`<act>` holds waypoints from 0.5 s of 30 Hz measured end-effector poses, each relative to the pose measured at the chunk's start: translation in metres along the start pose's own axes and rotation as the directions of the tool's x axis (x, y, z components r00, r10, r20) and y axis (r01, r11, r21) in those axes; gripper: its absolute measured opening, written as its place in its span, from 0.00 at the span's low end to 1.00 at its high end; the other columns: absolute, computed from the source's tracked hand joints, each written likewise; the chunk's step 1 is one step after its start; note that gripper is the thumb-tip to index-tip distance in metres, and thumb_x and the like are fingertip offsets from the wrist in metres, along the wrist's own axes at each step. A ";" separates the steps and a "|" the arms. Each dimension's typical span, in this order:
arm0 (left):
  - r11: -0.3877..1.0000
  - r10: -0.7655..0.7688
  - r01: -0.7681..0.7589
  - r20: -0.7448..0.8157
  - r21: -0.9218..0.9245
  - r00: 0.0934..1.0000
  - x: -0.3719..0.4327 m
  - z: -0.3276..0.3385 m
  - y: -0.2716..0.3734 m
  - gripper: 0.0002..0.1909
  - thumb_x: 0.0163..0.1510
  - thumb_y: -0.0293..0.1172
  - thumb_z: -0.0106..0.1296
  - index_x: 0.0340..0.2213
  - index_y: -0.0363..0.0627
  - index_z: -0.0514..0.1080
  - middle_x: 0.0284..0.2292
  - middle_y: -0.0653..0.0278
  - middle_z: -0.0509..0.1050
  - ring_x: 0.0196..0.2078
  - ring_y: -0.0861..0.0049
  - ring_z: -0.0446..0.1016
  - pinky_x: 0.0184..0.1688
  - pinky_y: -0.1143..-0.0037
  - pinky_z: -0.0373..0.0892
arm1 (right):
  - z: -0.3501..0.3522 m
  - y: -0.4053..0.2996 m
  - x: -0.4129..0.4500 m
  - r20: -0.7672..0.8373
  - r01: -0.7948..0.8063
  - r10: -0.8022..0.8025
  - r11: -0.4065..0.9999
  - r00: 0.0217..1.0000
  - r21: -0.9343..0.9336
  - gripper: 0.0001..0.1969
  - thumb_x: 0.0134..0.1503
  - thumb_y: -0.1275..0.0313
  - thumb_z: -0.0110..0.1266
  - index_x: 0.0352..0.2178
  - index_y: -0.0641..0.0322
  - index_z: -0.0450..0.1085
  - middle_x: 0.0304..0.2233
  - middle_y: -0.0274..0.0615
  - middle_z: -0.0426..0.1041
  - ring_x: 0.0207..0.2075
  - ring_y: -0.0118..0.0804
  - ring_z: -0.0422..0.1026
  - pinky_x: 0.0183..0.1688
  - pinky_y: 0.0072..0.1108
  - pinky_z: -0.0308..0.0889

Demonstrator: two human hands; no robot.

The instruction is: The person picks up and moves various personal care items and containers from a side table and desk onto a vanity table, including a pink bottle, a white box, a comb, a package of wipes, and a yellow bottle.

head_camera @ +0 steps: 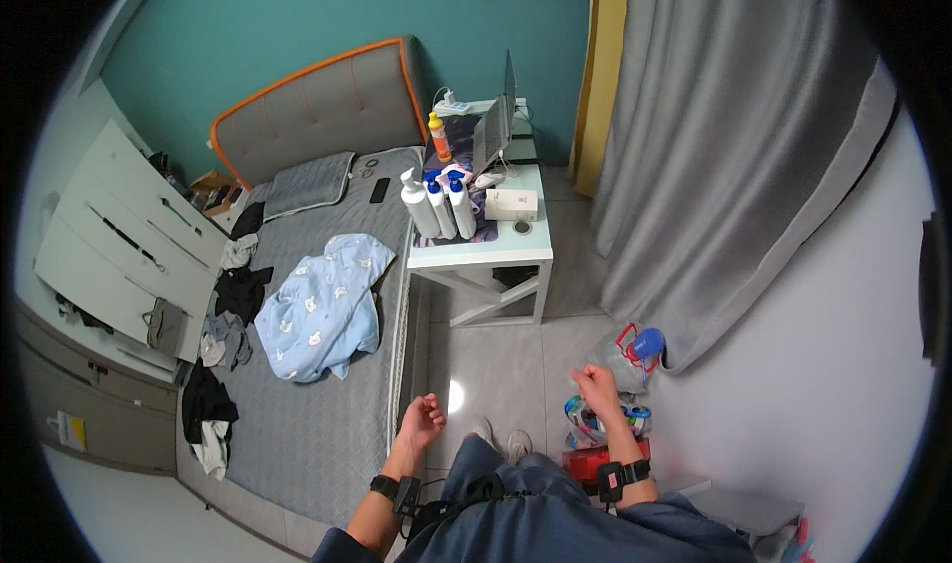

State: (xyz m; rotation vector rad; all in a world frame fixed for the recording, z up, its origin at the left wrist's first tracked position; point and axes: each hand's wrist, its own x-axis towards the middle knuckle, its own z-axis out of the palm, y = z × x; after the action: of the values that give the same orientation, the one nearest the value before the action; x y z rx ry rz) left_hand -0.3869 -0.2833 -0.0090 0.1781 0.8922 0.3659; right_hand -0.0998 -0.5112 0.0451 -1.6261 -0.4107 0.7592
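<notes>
My left hand [423,419] is raised over the floor beside the bed, its fingers curled and nothing visible in it. My right hand [595,386] hangs in front of a large clear water jug [619,360] with a red handle, fingers folded; nothing shows in it. Ahead stands a white desk [476,255]. On it are white pump bottles [421,207], an orange bottle [439,139] with a yellow cap, a white box [511,205] and an open laptop [494,129].
To the left, the grey bed [327,429] carries a light blue blanket [316,310], a pillow [309,186], a phone [380,190] and clothes [242,293]. Bagged bottles [584,435] and a red box [587,462] sit on the floor by the right wall. Grey curtains [699,154] hang at right.
</notes>
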 end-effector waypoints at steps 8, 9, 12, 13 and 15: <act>1.000 0.011 -0.011 0.018 -0.004 1.000 0.033 0.014 0.030 0.04 0.46 0.27 0.40 0.26 0.46 0.65 0.18 0.70 0.62 0.17 0.82 0.56 0.19 0.81 0.55 | 0.010 -0.011 0.048 0.026 0.048 -0.047 0.998 0.999 -0.044 0.18 0.50 0.71 0.52 0.11 0.58 0.55 0.09 0.26 0.56 0.12 0.17 0.55 0.14 0.15 0.49; 1.000 0.008 -0.008 0.016 0.001 1.000 0.036 0.017 0.035 0.05 0.46 0.27 0.40 0.26 0.46 0.65 0.18 0.70 0.62 0.16 0.82 0.56 0.19 0.81 0.55 | 0.012 -0.013 0.053 0.025 0.042 -0.042 0.999 0.999 -0.033 0.18 0.50 0.71 0.52 0.11 0.58 0.55 0.09 0.26 0.56 0.12 0.17 0.54 0.14 0.15 0.49; 1.000 -0.017 0.017 0.000 -0.002 1.000 0.051 0.028 0.049 0.05 0.45 0.26 0.39 0.26 0.46 0.65 0.18 0.71 0.62 0.16 0.83 0.56 0.19 0.81 0.55 | 0.018 -0.020 0.068 0.018 0.029 -0.029 0.999 0.999 -0.019 0.18 0.50 0.71 0.52 0.11 0.58 0.55 0.09 0.26 0.56 0.12 0.17 0.54 0.14 0.14 0.49; 1.000 -0.023 0.023 0.001 -0.001 1.000 0.056 0.033 0.054 0.05 0.45 0.26 0.39 0.26 0.46 0.65 0.18 0.71 0.62 0.16 0.83 0.56 0.19 0.81 0.55 | 0.021 -0.023 0.074 0.018 0.024 -0.024 1.000 1.000 -0.016 0.18 0.50 0.71 0.53 0.11 0.58 0.55 0.09 0.26 0.56 0.12 0.17 0.54 0.14 0.14 0.49; 0.999 -0.040 0.040 0.002 0.008 0.999 0.067 0.040 0.064 0.07 0.40 0.23 0.40 0.25 0.47 0.65 0.18 0.72 0.63 0.16 0.83 0.56 0.19 0.82 0.55 | 0.027 -0.030 0.083 -0.001 0.013 -0.013 1.000 1.000 -0.025 0.18 0.50 0.71 0.53 0.11 0.58 0.55 0.09 0.26 0.56 0.12 0.17 0.54 0.14 0.14 0.49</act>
State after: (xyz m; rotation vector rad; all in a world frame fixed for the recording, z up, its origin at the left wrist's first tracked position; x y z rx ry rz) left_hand -0.3329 -0.1985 -0.0135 0.1673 0.8937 0.3250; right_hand -0.0537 -0.4320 0.0526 -1.6458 -0.4309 0.7459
